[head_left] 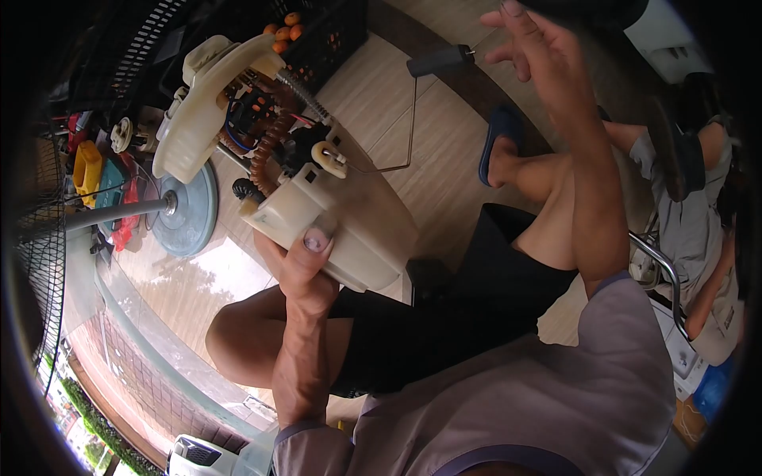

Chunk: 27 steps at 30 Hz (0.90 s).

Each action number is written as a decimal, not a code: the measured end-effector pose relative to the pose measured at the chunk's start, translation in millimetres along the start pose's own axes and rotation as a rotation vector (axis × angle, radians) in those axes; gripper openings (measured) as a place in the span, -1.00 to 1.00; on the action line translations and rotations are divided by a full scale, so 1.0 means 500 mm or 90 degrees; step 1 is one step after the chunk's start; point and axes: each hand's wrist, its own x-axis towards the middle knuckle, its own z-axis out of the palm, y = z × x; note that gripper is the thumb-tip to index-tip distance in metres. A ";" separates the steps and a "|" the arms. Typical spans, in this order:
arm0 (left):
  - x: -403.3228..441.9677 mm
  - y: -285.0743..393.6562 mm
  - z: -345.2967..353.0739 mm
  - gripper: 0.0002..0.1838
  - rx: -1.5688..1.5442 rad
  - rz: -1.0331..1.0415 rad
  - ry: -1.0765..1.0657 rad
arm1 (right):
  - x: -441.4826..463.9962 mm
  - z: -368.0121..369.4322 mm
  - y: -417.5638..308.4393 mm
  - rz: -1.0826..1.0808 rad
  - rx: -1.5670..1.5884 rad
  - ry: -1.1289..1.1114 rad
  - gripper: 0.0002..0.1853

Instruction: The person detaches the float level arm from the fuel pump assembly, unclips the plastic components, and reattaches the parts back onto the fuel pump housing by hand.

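Note:
My left hand [307,266] is wrapped round the lower body of a cream plastic fuel pump module [361,210], thumb pressed on its side. The module tilts above my lap, its round top flange [208,107] toward the upper left. Between flange and body run a brown corrugated hose [268,147], a metal spring [305,95] and several wires. A bent wire arm leads from the module to a black float [439,61]. Just right of the float is my right hand [540,44], fingers apart, with nothing visible in it.
A black crate [329,55] with oranges [292,32] stands beyond the module. At left are a round grey-blue base with a pole [190,210] and a yellow item [87,168]. Another person [690,190] sits at right, near a curved metal chair frame [663,266].

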 end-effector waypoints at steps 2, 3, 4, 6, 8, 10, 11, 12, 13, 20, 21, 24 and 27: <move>-0.001 0.004 0.002 -0.22 0.000 0.000 -0.003 | 0.001 -0.003 0.002 -0.035 -0.002 -0.019 -0.37; -0.002 0.005 0.002 -0.21 0.000 0.000 -0.004 | 0.001 -0.003 0.001 -0.053 -0.002 -0.030 -0.37; -0.003 0.005 0.001 -0.21 0.000 0.001 -0.001 | -0.002 0.004 -0.003 -0.054 0.028 -0.025 -0.37; -0.004 0.005 0.001 -0.19 0.000 0.002 0.004 | -0.013 0.022 -0.013 -0.057 0.089 -0.017 -0.38; -0.004 0.005 -0.001 -0.18 0.002 0.005 0.008 | -0.012 0.021 -0.024 -0.004 0.122 -0.043 -0.38; -0.004 0.005 -0.003 -0.17 0.003 0.007 0.010 | -0.009 0.020 -0.020 0.010 0.146 -0.065 -0.38; -0.004 0.004 -0.003 -0.17 0.002 0.007 0.011 | -0.007 0.018 -0.005 -0.003 0.154 -0.074 -0.38; -0.004 0.004 -0.003 -0.17 0.001 0.006 0.010 | -0.005 0.018 0.001 -0.016 0.162 -0.082 -0.38; -0.003 0.004 -0.003 -0.17 0.003 0.008 0.011 | -0.005 0.018 0.001 -0.014 0.167 -0.085 -0.37; -0.001 0.004 -0.004 -0.17 0.002 0.009 0.007 | -0.008 0.024 -0.001 -0.003 0.221 -0.101 -0.36; -0.001 0.004 -0.004 -0.17 0.002 0.008 0.007 | -0.009 0.024 -0.001 -0.005 0.230 -0.102 -0.38; -0.002 0.006 -0.004 -0.18 0.007 0.011 0.011 | 0.002 0.009 0.006 0.014 0.033 -0.062 -0.43; -0.002 0.006 -0.011 -0.17 0.010 0.005 0.016 | 0.004 0.005 0.003 -0.001 0.011 -0.041 -0.44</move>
